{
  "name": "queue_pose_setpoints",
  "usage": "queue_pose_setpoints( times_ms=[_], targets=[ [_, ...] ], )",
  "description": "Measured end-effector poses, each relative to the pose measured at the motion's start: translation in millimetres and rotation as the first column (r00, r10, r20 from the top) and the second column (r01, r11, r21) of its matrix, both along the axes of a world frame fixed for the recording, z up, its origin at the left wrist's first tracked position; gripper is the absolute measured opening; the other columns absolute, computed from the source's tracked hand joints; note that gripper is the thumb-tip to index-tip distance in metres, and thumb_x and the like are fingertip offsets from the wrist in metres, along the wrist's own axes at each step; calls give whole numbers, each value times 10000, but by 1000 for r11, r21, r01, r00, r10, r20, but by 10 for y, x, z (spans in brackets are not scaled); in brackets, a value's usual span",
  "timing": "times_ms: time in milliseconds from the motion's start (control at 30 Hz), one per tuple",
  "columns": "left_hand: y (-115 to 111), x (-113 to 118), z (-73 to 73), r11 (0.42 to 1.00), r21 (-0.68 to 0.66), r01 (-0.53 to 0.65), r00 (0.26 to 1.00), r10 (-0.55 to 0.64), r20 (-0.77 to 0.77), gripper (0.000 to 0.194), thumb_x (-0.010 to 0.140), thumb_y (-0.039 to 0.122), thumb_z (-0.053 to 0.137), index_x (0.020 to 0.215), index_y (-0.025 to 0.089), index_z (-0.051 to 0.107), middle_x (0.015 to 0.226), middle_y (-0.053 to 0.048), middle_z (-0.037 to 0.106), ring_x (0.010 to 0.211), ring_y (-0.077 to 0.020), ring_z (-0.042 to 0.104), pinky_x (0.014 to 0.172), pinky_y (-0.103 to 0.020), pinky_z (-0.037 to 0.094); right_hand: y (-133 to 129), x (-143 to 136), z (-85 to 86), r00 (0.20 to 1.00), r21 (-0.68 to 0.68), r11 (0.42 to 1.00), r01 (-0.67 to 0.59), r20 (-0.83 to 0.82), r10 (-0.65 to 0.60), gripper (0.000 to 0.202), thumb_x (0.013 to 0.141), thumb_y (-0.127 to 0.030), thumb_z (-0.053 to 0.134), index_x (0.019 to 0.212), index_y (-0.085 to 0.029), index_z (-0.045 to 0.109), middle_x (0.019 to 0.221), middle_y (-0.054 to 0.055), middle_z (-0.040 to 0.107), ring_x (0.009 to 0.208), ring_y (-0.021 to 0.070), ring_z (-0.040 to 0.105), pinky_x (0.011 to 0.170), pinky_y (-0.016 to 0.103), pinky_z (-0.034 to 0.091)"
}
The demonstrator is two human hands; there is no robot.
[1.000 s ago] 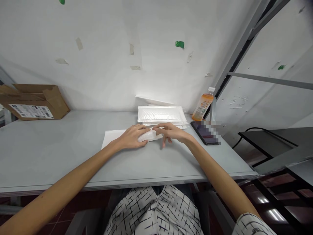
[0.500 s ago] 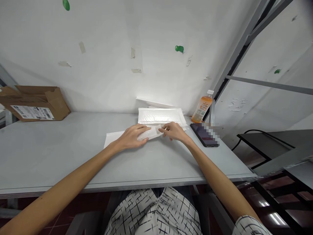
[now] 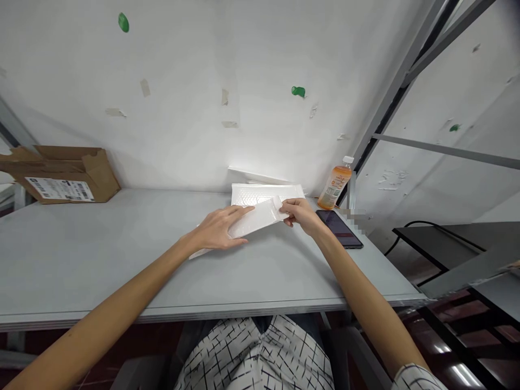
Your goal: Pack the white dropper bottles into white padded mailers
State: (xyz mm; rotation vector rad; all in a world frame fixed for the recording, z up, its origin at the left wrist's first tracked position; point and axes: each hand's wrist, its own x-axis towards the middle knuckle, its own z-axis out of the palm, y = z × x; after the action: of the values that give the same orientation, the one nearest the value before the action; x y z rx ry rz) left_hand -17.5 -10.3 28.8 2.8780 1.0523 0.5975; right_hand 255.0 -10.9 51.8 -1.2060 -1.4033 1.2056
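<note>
A white bubble mailer (image 3: 258,219) lies slantwise between my hands over the table, its right end raised. My left hand (image 3: 219,227) rests flat on its left part, with thumb and fingers spread along its two edges. Its far left corner shows beneath my left wrist. My right hand (image 3: 299,213) is closed, pinching the mailer's right end between thumb and fingers. Just behind, more white bubble mailers (image 3: 264,191) lie against the wall, partly covered by the one in my hands.
An opened cardboard box (image 3: 73,173) with a label stands at the table's back left. To the right are an orange drink bottle (image 3: 335,184) and a phone (image 3: 339,228) lying flat. The grey table (image 3: 122,260) has its front edge near my lap.
My right hand has moved slightly right, drawing the mailer's end along, so more of the mailer shows between my hands. Its left part has slid right under my left hand.
</note>
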Motion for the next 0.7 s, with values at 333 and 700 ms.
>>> queue_pose_setpoints(
  times_ms=[333, 700],
  targets=[
    [90, -173, 84, 987, 122, -103, 984, 83, 159, 553, 832, 328, 555, 1378, 246, 529, 1346, -76, 608, 1153, -284, 605, 888, -396, 516, -61, -21, 77, 998, 84, 996, 25, 49, -29, 483, 750, -621, 715, 732, -143, 644, 665, 85, 690, 413, 98, 515, 394, 236, 360],
    [526, 399, 383, 909, 406, -96, 979, 161, -129, 318, 927, 196, 461, 1205, 174, 616, 1305, -189, 531, 1221, -339, 487, 975, -469, 401, 93, 356, 56, 499, 522, 739, 426, 546, -673, 325, 922, -416, 544, 792, -179, 724, 851, 100, 754, 812, 245, 695, 738, 320, 470]
  ],
)
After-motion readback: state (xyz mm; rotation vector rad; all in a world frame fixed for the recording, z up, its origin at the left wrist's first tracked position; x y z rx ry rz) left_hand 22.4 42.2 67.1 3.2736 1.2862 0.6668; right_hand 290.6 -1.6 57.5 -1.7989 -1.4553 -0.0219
